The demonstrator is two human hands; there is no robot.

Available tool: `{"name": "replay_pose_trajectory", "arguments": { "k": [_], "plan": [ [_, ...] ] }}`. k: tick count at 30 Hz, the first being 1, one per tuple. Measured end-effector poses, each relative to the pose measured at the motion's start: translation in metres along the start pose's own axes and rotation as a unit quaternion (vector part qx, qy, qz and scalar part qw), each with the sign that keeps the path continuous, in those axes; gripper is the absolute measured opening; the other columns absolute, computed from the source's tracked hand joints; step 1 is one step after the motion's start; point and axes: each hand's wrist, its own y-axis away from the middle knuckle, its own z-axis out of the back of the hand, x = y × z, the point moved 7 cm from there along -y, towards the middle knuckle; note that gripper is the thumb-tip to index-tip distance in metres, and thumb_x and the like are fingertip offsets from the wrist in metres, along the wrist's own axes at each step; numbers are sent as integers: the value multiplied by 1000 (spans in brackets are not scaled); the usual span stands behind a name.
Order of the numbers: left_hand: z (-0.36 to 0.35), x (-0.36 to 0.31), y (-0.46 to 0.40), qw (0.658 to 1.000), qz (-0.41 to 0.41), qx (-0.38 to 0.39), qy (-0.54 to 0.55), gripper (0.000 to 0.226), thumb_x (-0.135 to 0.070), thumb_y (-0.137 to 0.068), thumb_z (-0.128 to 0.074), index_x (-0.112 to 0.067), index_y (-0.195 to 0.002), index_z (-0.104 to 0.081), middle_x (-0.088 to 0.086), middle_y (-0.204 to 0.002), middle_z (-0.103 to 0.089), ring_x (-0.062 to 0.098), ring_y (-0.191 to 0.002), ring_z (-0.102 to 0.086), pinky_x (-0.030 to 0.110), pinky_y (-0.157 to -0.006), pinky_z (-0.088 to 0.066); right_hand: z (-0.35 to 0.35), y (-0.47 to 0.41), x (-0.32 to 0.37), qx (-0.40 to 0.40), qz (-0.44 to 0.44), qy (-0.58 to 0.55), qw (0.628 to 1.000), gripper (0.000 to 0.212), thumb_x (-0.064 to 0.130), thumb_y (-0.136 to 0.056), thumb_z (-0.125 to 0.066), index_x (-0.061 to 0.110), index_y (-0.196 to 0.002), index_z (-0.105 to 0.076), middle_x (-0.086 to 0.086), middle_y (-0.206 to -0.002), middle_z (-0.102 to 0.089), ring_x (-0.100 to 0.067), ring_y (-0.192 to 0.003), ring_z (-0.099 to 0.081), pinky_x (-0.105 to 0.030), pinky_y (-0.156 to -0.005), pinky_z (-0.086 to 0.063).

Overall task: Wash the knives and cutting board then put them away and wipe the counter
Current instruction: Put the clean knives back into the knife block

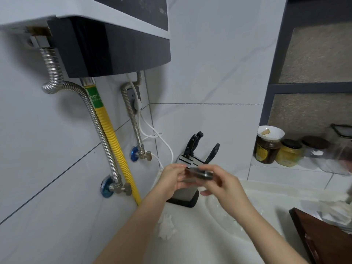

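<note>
While both arms reach forward, right hand (222, 182) grips knife (199, 173).

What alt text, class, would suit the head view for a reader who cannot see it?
Two hands, left hand and right hand, hold a dark-handled knife in front of a steel knife block that already holds other knives, on a white counter. A water heater hangs on the tiled wall above.

grey tiled wall (209, 63), water heater (106, 44), window (314, 73)
</note>
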Motion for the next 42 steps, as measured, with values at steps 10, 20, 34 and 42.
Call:
{"name": "replay_pose_trajectory", "arguments": {
  "k": [10, 20, 34, 42],
  "plan": [
    [11, -28, -25, 985, -94, -29, -139, 21, -3, -93, -54, -2, -114, -58, 12, -96, -65, 19, -85, -68, 27, -64, -59, 6, -74, 45, 27, 2, 19, 999, 12, 17, -89, -63, 12, -100, -63, -20, -87, -71, -16, -73, -73, -31, -58, -59],
    [9, -49, -49, 958, -138, -63, -243, 18, -6, -94, -53, -5, -110, -61, 5, -88, -62, 18, -78, -67, 28, -64, -57, 13, -115, 53, 16, -1, 29, 999, 17, 21, -91, -60, 13, -106, -61, -15, -84, -70, -22, -74, -72, -33, -59, -58],
    [11, -29, -69, 981, -32, -95, -168, 17, -10, -97, -47, -14, -86, -60, 5, -75, -59, 15, -47, -61, 19, -40, -48, 4, -145, -8, 26, -107, -9, 994, 10, 17, -91, -60, 9, -97, -62, -16, -78, -67, -22, -63, -68, -32, -57, -55],
    [20, -17, -59, 975, -64, -101, -185, 21, -9, -96, -46, -23, -85, -59, 2, -80, -60, 15, -61, -58, 25, -50, -51, -23, -139, -57, 31, -176, -4, 984, 14, 15, -90, -61, 8, -79, -57, -6, -69, -53, -14, -58, -53, -28, -54, -50]
  ]
}}
